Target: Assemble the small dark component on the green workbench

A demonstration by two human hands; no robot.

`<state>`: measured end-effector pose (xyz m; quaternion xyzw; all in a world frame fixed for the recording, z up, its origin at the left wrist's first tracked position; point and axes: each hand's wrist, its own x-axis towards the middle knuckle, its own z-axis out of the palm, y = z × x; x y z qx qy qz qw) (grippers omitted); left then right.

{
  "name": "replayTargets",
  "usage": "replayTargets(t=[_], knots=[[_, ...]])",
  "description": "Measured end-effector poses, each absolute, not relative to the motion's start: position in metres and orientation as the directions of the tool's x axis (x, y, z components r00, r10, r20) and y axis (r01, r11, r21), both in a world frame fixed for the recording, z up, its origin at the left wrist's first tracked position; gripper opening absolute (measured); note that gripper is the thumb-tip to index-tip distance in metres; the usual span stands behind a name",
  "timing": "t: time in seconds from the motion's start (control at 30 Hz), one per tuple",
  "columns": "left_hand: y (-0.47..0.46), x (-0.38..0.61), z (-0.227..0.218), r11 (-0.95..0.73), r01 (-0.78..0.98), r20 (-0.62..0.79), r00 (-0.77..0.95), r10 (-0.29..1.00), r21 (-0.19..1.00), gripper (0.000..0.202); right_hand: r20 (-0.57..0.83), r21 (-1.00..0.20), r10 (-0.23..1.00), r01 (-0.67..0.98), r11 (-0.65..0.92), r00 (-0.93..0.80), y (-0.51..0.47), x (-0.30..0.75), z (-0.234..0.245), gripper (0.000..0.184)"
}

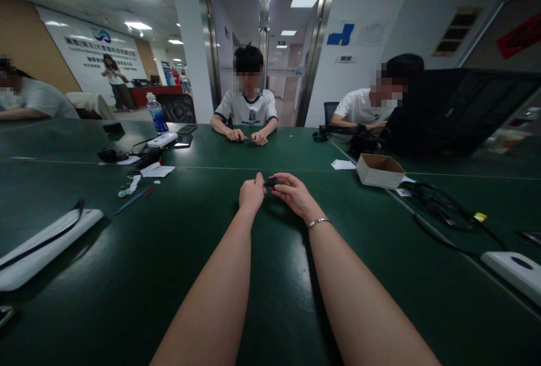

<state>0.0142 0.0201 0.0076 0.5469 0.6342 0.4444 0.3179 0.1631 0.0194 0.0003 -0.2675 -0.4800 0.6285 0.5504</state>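
A small black object (271, 182) is held between my two hands just above the green table (190, 276); it is too small to tell its kind. My left hand (252, 192) is closed, thumb on top, gripping the object's left end. From the other side, the bent fingers and thumb of my right hand (295, 192) pinch its right end. A silver bracelet (319, 222) circles my right wrist. My left fingers are mostly hidden behind the hand.
Across the table a person (247, 104) handles something small. To the right are an open cardboard box (380, 170), coiled black cables (443, 205) and a large black case or screen (460, 112). Leftward lie blue tweezers (131, 202), a white device (51, 245) and a bottle (156, 114).
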Motion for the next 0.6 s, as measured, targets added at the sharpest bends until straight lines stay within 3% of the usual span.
replayTargets(t=[0.6], knots=[[0.0174,0.0148,0.0097,-0.002,0.420,0.090,-0.190,0.978,0.907,0.058,0.143,-0.897,0.962,-0.441,0.028,-0.231,0.0169,0.1613,0.0040,0.033]])
